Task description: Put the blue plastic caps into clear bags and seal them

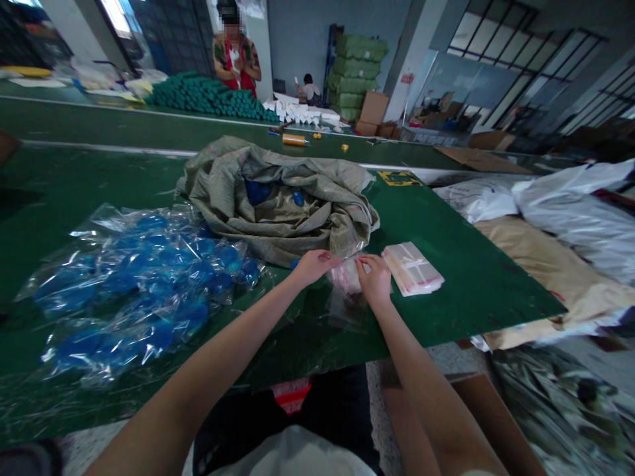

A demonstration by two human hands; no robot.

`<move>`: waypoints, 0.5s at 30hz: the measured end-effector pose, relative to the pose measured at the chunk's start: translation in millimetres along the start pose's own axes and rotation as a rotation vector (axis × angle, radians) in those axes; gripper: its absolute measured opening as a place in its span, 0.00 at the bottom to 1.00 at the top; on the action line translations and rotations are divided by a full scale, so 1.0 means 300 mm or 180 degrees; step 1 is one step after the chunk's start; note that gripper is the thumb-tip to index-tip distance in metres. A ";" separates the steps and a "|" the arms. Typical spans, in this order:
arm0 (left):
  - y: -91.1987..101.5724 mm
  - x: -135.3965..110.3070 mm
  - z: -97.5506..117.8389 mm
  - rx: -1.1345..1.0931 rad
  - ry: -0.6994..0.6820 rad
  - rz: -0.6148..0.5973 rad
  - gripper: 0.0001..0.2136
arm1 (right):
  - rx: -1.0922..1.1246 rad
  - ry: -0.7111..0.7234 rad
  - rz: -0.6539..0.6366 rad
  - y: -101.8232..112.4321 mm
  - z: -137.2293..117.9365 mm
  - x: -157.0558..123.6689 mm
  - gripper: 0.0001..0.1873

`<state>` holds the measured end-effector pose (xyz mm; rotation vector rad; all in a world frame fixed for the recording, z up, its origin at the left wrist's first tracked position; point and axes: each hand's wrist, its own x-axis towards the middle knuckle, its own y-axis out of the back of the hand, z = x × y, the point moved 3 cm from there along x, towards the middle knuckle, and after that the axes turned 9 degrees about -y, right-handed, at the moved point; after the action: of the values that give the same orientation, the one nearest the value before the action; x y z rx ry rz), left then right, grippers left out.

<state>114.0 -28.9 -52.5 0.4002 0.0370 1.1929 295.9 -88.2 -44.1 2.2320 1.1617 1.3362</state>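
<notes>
While the left hand [315, 266] pinches a thin, clear plastic bag [346, 277], the right hand [376, 280] pinches it too, near flat, clear stacked bags [413, 270].

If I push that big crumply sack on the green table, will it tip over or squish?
It would probably squish: the sack slumps in soft folds, so it looks floppy. Tipping seems unlikely, because it spreads low and wide on the table. The small blue thing inside might shift, since it seems loose.
</notes>
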 end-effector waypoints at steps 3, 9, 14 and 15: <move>-0.017 0.019 0.009 -0.0500 0.0214 0.0128 0.15 | 0.0201 -0.0076 0.0038 -0.004 -0.037 0.011 0.09; 0.009 0.022 0.048 -0.0028 0.0084 0.0336 0.12 | 0.0367 -0.0181 -0.0044 -0.025 -0.077 0.035 0.09; 0.064 0.025 0.086 0.0434 -0.0171 0.0494 0.13 | 0.0878 -0.0166 -0.0596 -0.057 -0.143 0.073 0.13; 0.078 0.027 0.092 0.0472 -0.0196 0.0515 0.13 | 0.1006 -0.0250 -0.0773 -0.068 -0.153 0.084 0.12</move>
<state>102.5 -22.1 -17.9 0.5785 0.0406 1.3410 253.5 -63.0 -17.0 2.2308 1.6495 1.0193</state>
